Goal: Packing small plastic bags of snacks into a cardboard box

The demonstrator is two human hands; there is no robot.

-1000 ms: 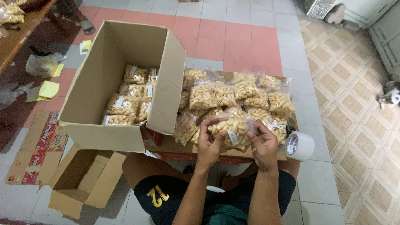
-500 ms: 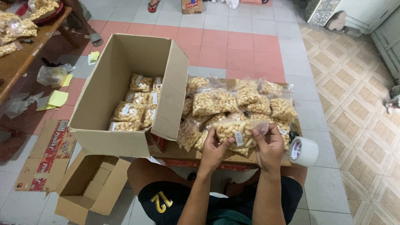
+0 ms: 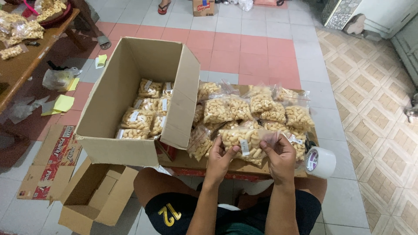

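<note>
Clear snack bag (image 3: 244, 141), filled with pale puffed pieces and bearing a small white label, is held up in both hands just above the near edge of the low surface (image 3: 191, 160). Left hand (image 3: 220, 159) grips its lower left edge, fingers (image 3: 230, 150) closed on the plastic. Right hand (image 3: 281, 157) pinches the bag's right side, fingers (image 3: 266, 146) closed on the film.

Behind the held bag, a heap of similar bags (image 3: 261, 106) lies on a flattened sheet of cardboard that covers the surface. To the left, a large open cardboard box (image 3: 117, 148) stands on the same surface, with more bags (image 3: 146, 113) packed in rows at its bottom; its right flap stands upright between the packed bags and the heap. A roll of white tape (image 3: 320, 162) sits at the right end of the surface, just beside the right hand.

The person sits with knees under the surface, in dark shorts. On the tiled floor to the left lie a smaller open carton (image 3: 93, 198) and a flattened printed carton (image 3: 50, 163). A wooden table (image 3: 21, 65) at far left carries more snack bags.
</note>
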